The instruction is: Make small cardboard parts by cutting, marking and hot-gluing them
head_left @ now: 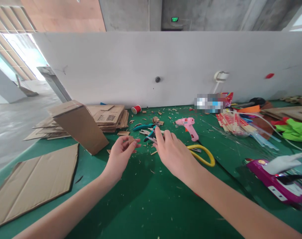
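My left hand (121,151) pinches a small brown piece of cardboard (131,140) between thumb and fingers. To its right, my right hand (169,149) reaches over the tools, index finger extended beside teal-handled pliers (151,133). Its other fingers are curled and partly hidden, so what it grips cannot be made out. Another teal-handled tool (142,126) lies just behind. A pink glue gun (189,126) rests on its side beyond my right hand, and a yellow loop (210,156) lies near my right wrist.
On the green table (131,205), a tall cardboard box (78,124) leans at left, near stacked cardboard (108,116) and a flat sheet (38,179). Red thread (136,109) sits at the back. Sticks (232,122) and a magenta power strip (277,186) are at right, with cables.
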Action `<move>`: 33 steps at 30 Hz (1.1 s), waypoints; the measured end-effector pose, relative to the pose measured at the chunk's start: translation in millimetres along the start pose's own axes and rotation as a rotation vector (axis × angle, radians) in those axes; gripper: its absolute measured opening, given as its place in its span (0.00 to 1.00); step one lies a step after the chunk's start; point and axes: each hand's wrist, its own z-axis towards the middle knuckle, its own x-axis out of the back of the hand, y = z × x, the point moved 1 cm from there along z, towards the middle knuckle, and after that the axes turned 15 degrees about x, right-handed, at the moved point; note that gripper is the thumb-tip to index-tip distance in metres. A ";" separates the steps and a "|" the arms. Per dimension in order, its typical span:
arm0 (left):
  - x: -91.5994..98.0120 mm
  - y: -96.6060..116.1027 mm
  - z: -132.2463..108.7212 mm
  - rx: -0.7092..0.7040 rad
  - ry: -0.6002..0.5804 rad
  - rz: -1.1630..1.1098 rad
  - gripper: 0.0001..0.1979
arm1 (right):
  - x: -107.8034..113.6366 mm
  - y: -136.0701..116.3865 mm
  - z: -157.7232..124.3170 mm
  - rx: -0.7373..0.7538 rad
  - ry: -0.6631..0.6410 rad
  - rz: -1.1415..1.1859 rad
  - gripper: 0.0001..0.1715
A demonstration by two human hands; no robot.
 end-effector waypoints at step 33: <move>-20.8 50.8 13.7 -0.191 -0.097 0.083 0.10 | 14.5 38.1 34.6 -0.354 0.154 1.503 0.12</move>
